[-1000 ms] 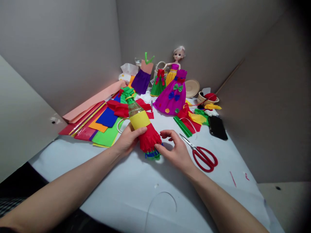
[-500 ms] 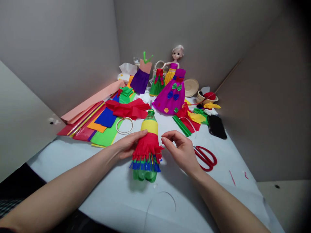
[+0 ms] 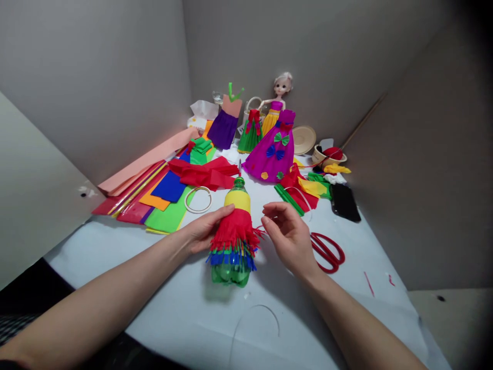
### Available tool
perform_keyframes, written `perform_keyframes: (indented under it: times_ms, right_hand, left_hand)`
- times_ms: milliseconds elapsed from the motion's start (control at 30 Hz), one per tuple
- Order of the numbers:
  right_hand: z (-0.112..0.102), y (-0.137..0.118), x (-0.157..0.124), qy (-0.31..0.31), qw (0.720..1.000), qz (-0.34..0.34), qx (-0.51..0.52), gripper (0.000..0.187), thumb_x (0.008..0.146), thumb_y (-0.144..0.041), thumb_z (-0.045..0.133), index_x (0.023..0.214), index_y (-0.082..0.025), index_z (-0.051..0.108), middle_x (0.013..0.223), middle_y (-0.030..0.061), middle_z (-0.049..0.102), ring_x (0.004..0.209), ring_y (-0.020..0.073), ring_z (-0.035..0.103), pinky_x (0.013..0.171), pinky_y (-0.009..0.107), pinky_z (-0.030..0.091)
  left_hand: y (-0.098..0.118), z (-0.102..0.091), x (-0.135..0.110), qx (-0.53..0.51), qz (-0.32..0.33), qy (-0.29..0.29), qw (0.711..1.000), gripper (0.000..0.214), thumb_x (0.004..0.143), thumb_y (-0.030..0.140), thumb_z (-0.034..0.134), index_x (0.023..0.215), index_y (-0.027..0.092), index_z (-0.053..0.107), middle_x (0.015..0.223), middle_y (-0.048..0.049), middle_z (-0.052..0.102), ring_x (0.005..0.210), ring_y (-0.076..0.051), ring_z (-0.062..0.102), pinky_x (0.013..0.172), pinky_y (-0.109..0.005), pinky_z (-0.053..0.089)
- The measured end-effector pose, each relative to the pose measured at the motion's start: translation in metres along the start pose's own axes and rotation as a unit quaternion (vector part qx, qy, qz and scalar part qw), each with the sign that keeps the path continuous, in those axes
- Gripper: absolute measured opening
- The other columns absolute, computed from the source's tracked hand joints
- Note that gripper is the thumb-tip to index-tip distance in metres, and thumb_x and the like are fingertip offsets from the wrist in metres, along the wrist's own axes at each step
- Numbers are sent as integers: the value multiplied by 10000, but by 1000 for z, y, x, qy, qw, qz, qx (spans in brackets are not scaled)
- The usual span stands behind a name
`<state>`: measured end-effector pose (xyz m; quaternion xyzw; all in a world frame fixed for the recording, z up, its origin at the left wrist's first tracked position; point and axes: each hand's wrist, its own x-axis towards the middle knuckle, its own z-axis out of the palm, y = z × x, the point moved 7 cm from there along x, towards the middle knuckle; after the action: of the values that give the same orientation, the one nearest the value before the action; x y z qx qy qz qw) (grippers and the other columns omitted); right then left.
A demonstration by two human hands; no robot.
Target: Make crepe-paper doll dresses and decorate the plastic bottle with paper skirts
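Observation:
In the head view, my left hand [image 3: 202, 229] is closed around the left side of a green plastic bottle [image 3: 231, 273] and holds it tilted above the white-covered table. Yellow crepe paper [image 3: 238, 200] wraps the bottle's upper part. Below that, a red fringed strip [image 3: 235, 226] overlaps green and blue fringe [image 3: 233, 258]. A thin pointed rod [image 3: 240, 167] sticks up from the neck. My right hand [image 3: 288, 234] hovers just right of the red fringe, thumb and forefinger curled but apart, with nothing visible between them. One red strand reaches out towards the thumb.
Red-handled scissors [image 3: 327, 252] lie right of my right hand, near a black phone [image 3: 345, 202]. A tape roll [image 3: 197, 200] and coloured paper sheets [image 3: 169, 216] are at the left. Paper dresses [image 3: 271, 154] and a doll [image 3: 282, 87] stand behind. Grey panels [image 3: 308, 41] enclose the table.
My right hand has drawn slightly to the right from the fringe, its thumb and forefinger parting. Red strands now stick out further. The bottle has tilted slightly in my left hand.

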<state>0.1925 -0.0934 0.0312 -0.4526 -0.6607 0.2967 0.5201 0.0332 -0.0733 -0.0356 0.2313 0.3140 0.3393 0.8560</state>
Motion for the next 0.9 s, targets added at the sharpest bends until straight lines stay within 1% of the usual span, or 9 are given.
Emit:
perform_keyframes:
  times_ms: [67,133,233,300,467,533,700,767,900]
  right_hand:
    - [4,-27,-6,-40,989,-136,-46,215,876,-236,595,1090,-238,600,1039,71,599,923,189,587,804,358,513]
    - [16,-52,-19,-119,949,-279,-87,292,857,-238,603,1149,-243,618,1113,88,609,1019,221,570,886,404,500]
    - [32,-63,-34,-195,892,-381,-148,358,872,-314,590,1220,-240,622,1212,87,634,1119,258,526,952,438,470]
    - [34,-54,-31,-180,892,-365,-196,376,896,-342,566,1257,-244,613,1277,88,614,1170,279,487,975,459,453]
    - [17,-34,-15,-59,935,-258,-237,420,939,-287,488,1356,-269,532,1324,113,521,1198,283,455,1018,513,402]
    - [19,-41,-20,-79,930,-287,-215,428,936,-316,491,1360,-267,525,1316,116,512,1189,278,469,1008,493,409]
    - [44,-58,-44,-190,872,-397,-214,420,922,-478,502,1267,-263,608,1308,99,551,1167,277,457,978,462,409]
    - [47,-55,-43,-180,874,-386,-235,405,925,-493,504,1231,-257,628,1319,100,544,1169,280,443,982,467,392]
    - [34,-41,-27,-88,915,-276,-281,397,945,-429,497,1288,-245,573,1335,126,472,1205,300,416,1010,490,361]
  left_hand:
    - [3,1,-1,19,24,16,999,349,823,396,712,1010,102,691,933,-140,753,799,-232,718,805,-348,570]
    - [5,1,-3,32,42,28,998,320,824,395,714,971,111,692,889,-124,749,760,-211,707,744,-313,574]
    - [4,3,-5,48,45,35,997,290,842,381,700,954,114,680,843,-110,737,724,-187,691,666,-270,560]
    - [4,6,-6,58,53,32,996,279,838,356,711,982,120,669,853,-102,734,723,-179,689,654,-259,553]
    - [10,10,-6,84,83,33,992,331,810,337,745,1058,145,640,941,-95,729,766,-182,690,713,-287,556]
    - [12,9,-7,95,88,45,991,311,808,347,744,1017,143,638,884,-80,721,734,-172,673,681,-273,540]
    - [15,3,-8,133,128,81,979,312,796,446,731,885,165,631,758,-33,669,685,-165,622,619,-256,491]
    - [17,-1,-8,156,161,105,969,318,788,463,731,875,173,631,779,-28,664,717,-169,619,657,-263,491]
    - [16,-5,-6,155,173,111,966,353,785,447,730,967,163,626,856,-39,684,751,-176,638,711,-281,496]
